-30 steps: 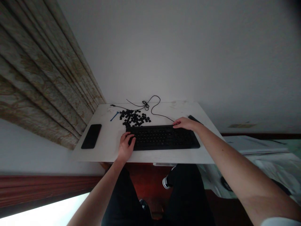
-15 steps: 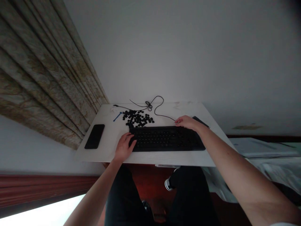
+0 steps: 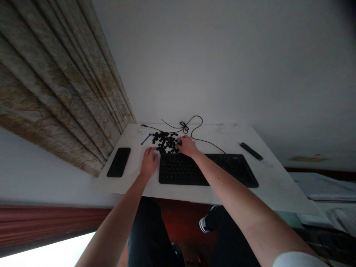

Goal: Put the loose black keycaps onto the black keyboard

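1. Your right hand (image 3: 187, 145) is at the right side of the pile of caps (image 3: 164, 140), thumb and fingers bent around the pieces there; whether they grip one, you can't tell from this view.
2. Your left hand (image 3: 149, 162) rests palm down on the table (image 3: 228, 135), just beside the keyboard's left end, its fingers loosely spread and seemingly holding nothing.
3. The keyboard (image 3: 180, 169) lies along the table's near edge, your right forearm crossing above it; the caps sit just beyond its far left corner.
4. You seem to be at the picking step, singling out a cap from the heap (they are small, dark and crowded).
5. The next move appears to call for a fine pinch on one cap, without dragging its neighbours.
6. Keep your wrist clear of the cable (image 3: 207, 141), which loops towards the table's far edge; the blue tool (image 3: 146, 139) lies just left of the pile.
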The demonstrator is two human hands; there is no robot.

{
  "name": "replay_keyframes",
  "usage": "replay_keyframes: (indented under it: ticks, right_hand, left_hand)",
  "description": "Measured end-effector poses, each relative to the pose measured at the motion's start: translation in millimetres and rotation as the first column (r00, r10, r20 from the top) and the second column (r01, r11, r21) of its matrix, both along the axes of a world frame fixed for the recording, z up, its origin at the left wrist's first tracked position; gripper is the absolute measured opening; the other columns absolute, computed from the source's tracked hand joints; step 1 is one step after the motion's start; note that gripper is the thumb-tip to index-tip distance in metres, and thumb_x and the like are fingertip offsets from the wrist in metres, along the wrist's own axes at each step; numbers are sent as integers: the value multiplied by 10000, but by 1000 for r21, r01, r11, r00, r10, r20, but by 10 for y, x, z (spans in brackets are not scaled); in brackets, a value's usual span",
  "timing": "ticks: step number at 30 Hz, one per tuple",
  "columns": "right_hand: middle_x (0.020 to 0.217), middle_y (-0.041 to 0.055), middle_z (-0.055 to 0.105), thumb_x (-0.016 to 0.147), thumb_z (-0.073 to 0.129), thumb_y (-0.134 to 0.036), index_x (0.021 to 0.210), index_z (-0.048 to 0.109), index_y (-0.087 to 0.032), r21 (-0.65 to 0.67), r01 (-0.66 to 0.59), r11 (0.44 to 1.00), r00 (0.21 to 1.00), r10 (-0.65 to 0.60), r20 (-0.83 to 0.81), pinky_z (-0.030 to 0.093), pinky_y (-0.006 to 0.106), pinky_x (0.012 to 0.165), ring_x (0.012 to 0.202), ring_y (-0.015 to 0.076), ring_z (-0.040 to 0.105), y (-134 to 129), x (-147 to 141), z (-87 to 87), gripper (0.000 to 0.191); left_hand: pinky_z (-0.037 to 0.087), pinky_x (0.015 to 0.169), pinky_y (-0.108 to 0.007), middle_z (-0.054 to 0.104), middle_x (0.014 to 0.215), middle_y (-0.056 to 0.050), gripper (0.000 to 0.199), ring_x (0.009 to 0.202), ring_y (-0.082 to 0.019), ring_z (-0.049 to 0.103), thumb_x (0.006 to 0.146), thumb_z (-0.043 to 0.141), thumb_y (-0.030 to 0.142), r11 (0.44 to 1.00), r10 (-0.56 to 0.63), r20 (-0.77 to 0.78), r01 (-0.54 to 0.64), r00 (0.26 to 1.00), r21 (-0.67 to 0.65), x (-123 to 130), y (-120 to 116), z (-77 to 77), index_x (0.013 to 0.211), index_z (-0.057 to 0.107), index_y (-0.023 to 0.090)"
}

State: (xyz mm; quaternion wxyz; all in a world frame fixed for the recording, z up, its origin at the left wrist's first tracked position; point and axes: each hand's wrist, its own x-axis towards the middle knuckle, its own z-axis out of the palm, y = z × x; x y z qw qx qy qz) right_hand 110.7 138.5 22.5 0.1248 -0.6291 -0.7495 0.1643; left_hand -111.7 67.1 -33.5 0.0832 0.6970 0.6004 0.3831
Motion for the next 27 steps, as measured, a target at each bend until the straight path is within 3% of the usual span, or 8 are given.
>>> replay_keyframes:
  ticks: [3, 7, 12, 17, 23, 27]
  right_hand:
    - [1301, 139, 557, 921, 545, -358, 1234, 621, -237, 49, -47, 998, 998, 45, 34, 397, 467, 973, 1227, 329, 454, 83, -183, -6, 344]
    - [1288, 122, 572, 950, 487, -312, 1273, 606, -231, 55, -164, 985, 986, 164, 1, 426, 394, 962, 1181, 285, 513, 290, -479, 3, 353]
    - [1270, 119, 566, 938, 507, -278, 1263, 628, -260, 9, -140, 990, 990, 139, 37, 426, 389, 964, 1152, 290, 554, 561, -741, -22, 348]
    - [1233, 103, 588, 934, 516, -278, 1172, 673, -262, -4, -116, 993, 993, 116, 34, 435, 364, 943, 1125, 273, 574, 680, -768, -69, 286]
    - [1170, 144, 633, 918, 555, -311, 1071, 698, -179, 34, -186, 982, 981, 184, 63, 434, 376, 955, 1124, 280, 572, 740, -766, -81, 248]
    - [1092, 136, 697, 911, 558, -267, 1028, 701, -157, 42, -93, 995, 992, 97, -86, 443, 361, 965, 1100, 256, 597, 764, -750, -90, 215]
  left_hand:
    - [422, 1078, -432, 553, 1227, -123, 320, 1199, -239, 525, 912, 471, 193, 999, -49, -72, 47, 996, -23, 5, 179, -10, 1218, 562, 179]
    - [457, 1027, -433, 590, 1173, -121, 293, 1118, -242, 560, 922, 446, 189, 997, -77, -130, 72, 988, -42, 21, 259, -35, 1176, 591, 174]
    - [472, 997, -434, 599, 1157, -110, 290, 1080, -241, 578, 920, 438, 195, 999, -35, -122, 31, 992, -38, 13, 245, -42, 1166, 593, 190]
    - [473, 988, -436, 605, 1151, -103, 273, 1086, -244, 576, 921, 456, 226, 999, -30, -106, 25, 994, -44, 16, 252, -20, 1166, 576, 207]
    - [476, 980, -435, 612, 1132, -96, 250, 1091, -247, 574, 920, 474, 246, 998, -11, -85, 7, 996, -55, 24, 245, 3, 1148, 571, 209]
    - [478, 976, -427, 614, 1122, -96, 241, 1080, -245, 576, 920, 486, 261, 998, -3, -80, -2, 997, -62, 25, 248, 11, 1135, 577, 202]
